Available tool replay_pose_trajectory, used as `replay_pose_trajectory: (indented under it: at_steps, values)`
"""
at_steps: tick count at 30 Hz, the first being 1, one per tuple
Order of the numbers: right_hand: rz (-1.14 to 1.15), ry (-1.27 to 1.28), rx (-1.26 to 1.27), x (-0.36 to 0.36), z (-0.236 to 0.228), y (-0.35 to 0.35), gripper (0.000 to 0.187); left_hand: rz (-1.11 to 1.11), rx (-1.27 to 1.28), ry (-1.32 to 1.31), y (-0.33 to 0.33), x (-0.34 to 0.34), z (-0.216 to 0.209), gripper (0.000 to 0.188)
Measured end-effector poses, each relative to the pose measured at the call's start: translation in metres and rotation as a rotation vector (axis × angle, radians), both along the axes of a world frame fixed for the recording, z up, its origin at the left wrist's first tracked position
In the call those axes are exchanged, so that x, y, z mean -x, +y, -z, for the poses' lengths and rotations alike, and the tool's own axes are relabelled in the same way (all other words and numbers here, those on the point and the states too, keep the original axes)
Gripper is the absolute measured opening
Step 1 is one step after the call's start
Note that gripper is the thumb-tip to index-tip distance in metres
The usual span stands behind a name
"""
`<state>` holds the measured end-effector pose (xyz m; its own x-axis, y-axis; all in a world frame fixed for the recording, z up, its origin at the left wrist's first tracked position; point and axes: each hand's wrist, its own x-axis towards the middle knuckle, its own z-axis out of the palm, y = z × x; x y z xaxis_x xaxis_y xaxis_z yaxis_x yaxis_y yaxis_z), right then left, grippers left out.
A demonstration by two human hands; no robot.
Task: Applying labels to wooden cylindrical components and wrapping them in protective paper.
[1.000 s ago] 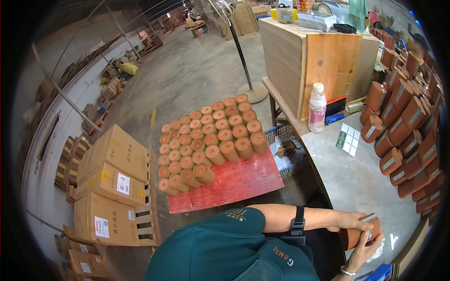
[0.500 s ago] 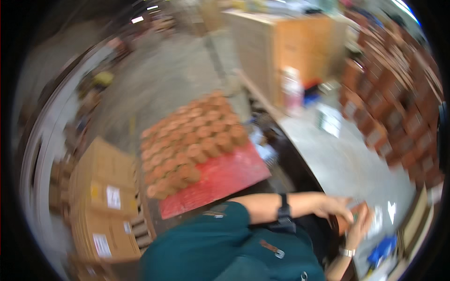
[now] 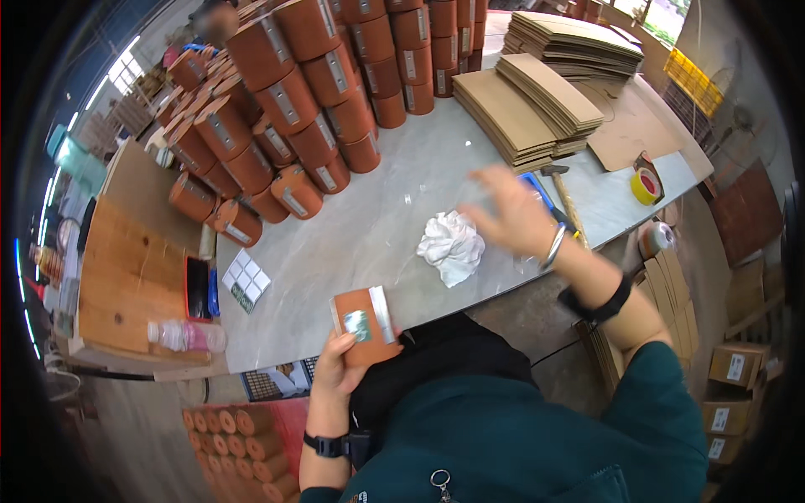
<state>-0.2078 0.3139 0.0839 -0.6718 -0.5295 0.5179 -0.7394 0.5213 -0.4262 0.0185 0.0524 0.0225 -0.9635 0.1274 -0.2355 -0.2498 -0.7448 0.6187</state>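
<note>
At table (image 3: 335, 235), left hand (image 3: 337, 365), fingers clamped on brown cylinder (image 3: 374, 350) with green label (image 3: 357, 325); right hand (image 3: 513, 214) blurred, fingers apart.

Left hand (image 3: 340, 365) gripping cylinder (image 3: 376, 333); card (image 3: 246, 279) beyond, to its left. Right hand (image 3: 509, 215) blurred, spread; cloth (image 3: 451, 248) left of it, hammer (image 3: 568, 195) right.

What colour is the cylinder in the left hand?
The cylinder is reddish-brown; it shows best in the head view.

From my end, the held cylinder (image 3: 376, 337) looked matt with a shiny, metallic-looking strip (image 3: 381, 310). The rag (image 3: 453, 248) was crumpled cloth, the tabletop (image 3: 362, 225) smooth and kinda glossy, the stacked sheets (image 3: 521, 113) matt cardboard.
</note>
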Motion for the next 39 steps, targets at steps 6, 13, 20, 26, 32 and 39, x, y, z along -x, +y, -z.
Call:
replay_pose_trajectory:
  at_steps: [6, 13, 20, 26, 32, 39]
  values:
    - [0.499, 0.029, -0.385, 0.142, -0.016, 0.076, 0.067, -0.176, 0.053, -0.024, -0.036, -0.034, -0.001, 0.079]
    - [0.64, -0.32, -0.858, 0.173, -0.021, 0.046, 0.1, -0.257, 0.068, -0.076, -0.042, -0.048, 0.009, 0.076]
    - [0.727, -0.328, -0.659, 0.171, -0.018, 0.053, 0.103, -0.259, 0.081, -0.057, -0.034, -0.046, 0.01, 0.074]
    - [0.705, -0.198, -0.351, 0.139, -0.03, 0.077, 0.075, -0.232, 0.041, 0.017, -0.028, -0.028, 0.003, 0.08]
    - [0.108, -0.155, -0.048, -0.004, -0.016, 0.021, 0.053, -0.265, -0.014, 0.028, -0.026, -0.044, 0.001, 0.084]
    - [-0.136, -0.316, -0.01, -0.139, 0.05, -0.035, 0.068, -0.061, -0.042, 0.167, -0.007, -0.013, 0.001, 0.078]
